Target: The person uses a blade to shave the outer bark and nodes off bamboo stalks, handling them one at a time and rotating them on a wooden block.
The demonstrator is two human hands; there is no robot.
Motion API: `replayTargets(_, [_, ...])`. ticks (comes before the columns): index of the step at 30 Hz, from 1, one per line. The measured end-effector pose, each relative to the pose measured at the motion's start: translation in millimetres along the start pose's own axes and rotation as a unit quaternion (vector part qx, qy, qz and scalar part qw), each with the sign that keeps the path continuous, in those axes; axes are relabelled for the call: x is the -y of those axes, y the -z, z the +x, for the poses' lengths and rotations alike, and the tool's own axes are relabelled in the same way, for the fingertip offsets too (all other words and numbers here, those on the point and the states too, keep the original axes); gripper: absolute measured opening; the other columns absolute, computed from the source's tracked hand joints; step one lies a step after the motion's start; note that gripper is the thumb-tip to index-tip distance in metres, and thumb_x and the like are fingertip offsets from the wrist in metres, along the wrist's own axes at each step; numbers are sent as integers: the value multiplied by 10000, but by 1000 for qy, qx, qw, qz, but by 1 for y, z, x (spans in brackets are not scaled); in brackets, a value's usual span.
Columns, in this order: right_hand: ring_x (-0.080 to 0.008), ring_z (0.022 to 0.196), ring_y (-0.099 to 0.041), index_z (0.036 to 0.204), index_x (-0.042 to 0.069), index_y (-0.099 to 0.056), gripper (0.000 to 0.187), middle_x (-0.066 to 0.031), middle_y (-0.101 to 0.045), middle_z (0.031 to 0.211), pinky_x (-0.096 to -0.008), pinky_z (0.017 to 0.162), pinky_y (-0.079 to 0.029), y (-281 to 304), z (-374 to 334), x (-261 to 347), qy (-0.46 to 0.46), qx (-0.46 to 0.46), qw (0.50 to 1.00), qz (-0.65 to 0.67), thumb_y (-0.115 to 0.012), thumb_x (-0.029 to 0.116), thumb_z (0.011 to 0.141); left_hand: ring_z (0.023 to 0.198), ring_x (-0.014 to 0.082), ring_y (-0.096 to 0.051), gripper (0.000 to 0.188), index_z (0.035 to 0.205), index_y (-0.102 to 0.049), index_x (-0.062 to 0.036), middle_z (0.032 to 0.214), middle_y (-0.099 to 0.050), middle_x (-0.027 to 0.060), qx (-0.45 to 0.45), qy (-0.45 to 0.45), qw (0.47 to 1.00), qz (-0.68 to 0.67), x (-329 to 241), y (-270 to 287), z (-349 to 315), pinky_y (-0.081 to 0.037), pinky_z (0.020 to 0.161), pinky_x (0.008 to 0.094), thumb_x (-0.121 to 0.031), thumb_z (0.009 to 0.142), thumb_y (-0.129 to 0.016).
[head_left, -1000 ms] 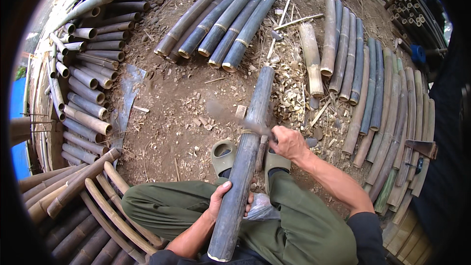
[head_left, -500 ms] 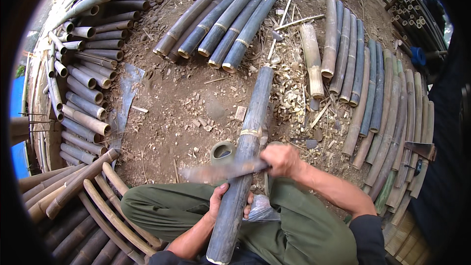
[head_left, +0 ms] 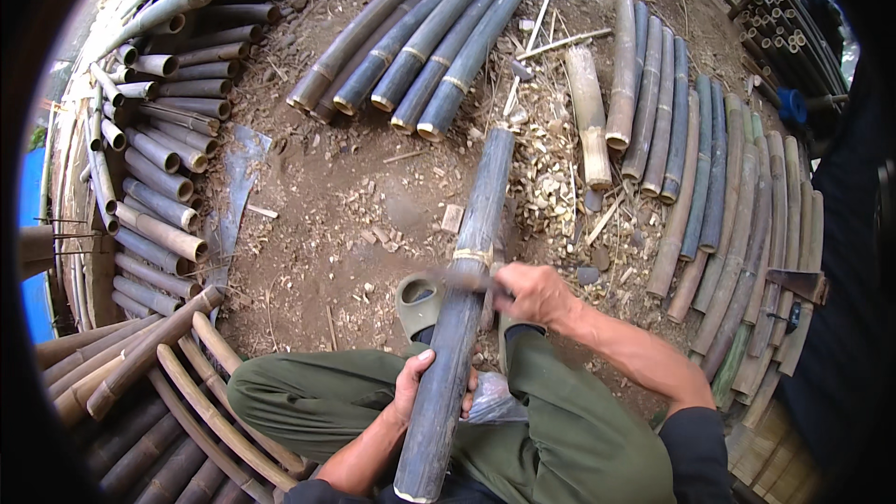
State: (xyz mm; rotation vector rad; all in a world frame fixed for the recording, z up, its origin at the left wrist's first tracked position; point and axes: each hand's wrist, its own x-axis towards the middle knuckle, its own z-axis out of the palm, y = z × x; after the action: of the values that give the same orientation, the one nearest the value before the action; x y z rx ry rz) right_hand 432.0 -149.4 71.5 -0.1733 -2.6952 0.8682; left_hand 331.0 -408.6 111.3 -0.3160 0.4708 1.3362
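Note:
A dark grey bamboo tube (head_left: 455, 331) lies lengthwise before me, its near end at my lap and its far end pointing away over the dirt. My left hand (head_left: 415, 385) is wrapped round its lower half, thumb on the left side and fingertips showing on the right. My right hand (head_left: 537, 295) is closed on the handle of a knife (head_left: 457, 278). Its blade, smeared by motion, crosses the tube just below the pale ring of the joint. Whether the edge touches the bamboo I cannot tell.
Several bamboo tubes (head_left: 439, 47) lie on the ground ahead, and a long row (head_left: 709, 187) curves down the right. Stacked tubes (head_left: 177, 149) fill the left. A hatchet-like blade (head_left: 796, 286) rests on the right row. Pale chips (head_left: 551, 159) litter the dirt.
My right hand has brought the knife a little farther up the tube, toward the joint, and its blade has turned. My left hand keeps its hold, and the tube has hardly shifted.

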Motion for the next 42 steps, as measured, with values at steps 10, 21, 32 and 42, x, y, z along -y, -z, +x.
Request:
replayTargets(10, [-206, 466, -554, 766, 72, -537, 234, -71, -566, 654, -359, 400, -496, 16, -11, 9, 29, 82, 995, -52, -712, 200, 853, 758, 287, -713, 668, 1165, -580, 71, 956, -674, 190, -84, 19, 986, 145, 2, 5, 1, -580, 657, 389, -550, 940, -476])
replayTargets(21, [-231, 526, -632, 813, 80, -541, 257, -89, -577, 608, -388, 472, -557, 19, -3, -14, -249, 170, 934, -193, -734, 249, 838, 752, 274, -714, 638, 1141, -594, 70, 932, -680, 197, -115, 12, 976, 185, 9, 0, 4, -583, 656, 389, -528, 952, -477])
replayTargets(32, [-209, 471, -582, 805, 54, -516, 199, -82, -556, 603, -340, 361, -476, 7, -3, -11, -110, 66, 990, -65, -660, 174, 870, 796, 318, -701, 740, 1184, -559, 85, 1023, -647, 206, -55, 27, 993, 99, 2, 2, 0, -581, 705, 420, -599, 921, -462])
replayTargets(42, [-133, 497, -570, 937, 1, -606, 290, -47, -593, 623, -280, 446, -495, 41, -21, -55, -433, 9, 897, 85, -576, 288, 968, 789, 270, -672, 787, 1347, -412, 59, 1077, -594, 189, -30, -14, 999, 6, -26, -46, -13, -627, 665, 399, -389, 775, -715])
